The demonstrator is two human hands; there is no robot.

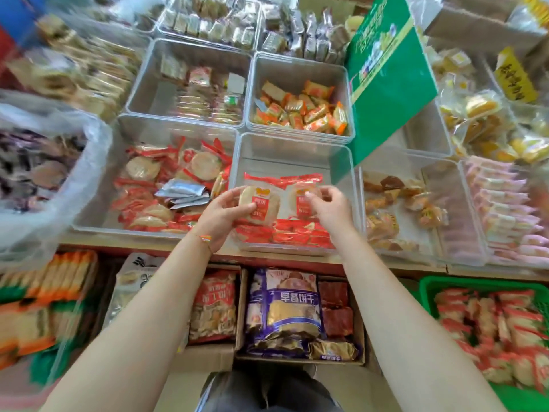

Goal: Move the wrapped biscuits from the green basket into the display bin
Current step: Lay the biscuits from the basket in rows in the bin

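Observation:
A clear display bin [294, 150] stands at the shelf's front, a row of red-wrapped biscuits [297, 234] lying along its near side. Over it my left hand [225, 215] grips one round wrapped biscuit [261, 200] by its left edge. My right hand [329, 209] pinches a second wrapped biscuit [300, 200] beside the first. Both packs have red crimped tops and stand upright. The green basket [430, 285] sits low at the right, filled with several more of the same red-and-white packs [490, 328].
Another clear bin [124, 126] of similar round biscuits and silver sachets lies to the left. Bins of orange sweets [303, 111] and brown cakes [395, 203] surround the display bin. A green carton [386, 69] leans at the back right. Boxes of bagged snacks [285, 310] sit below the shelf.

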